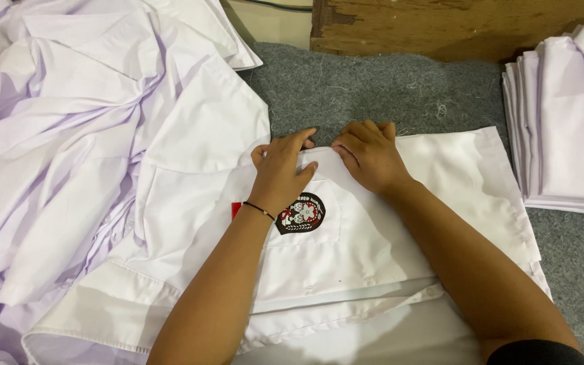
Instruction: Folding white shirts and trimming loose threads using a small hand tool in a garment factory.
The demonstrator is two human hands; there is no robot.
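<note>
A white shirt (454, 196) lies spread on grey felt (386, 91), its chest pocket bearing a dark round embroidered badge (302, 214). My left hand (282, 169) presses flat on the shirt just above the badge, with a thin black band at the wrist. Beside it, my right hand (370, 155) rests on the shirt's far edge, fingers curled over the fold. The two hands nearly touch at the fingertips. Neither hand lifts the cloth; both pin it down.
A loose heap of white shirts (69, 155) fills the left side. A neat stack of folded white shirts (569, 122) stands at the right. A worn wooden board (441, 23) runs along the back edge.
</note>
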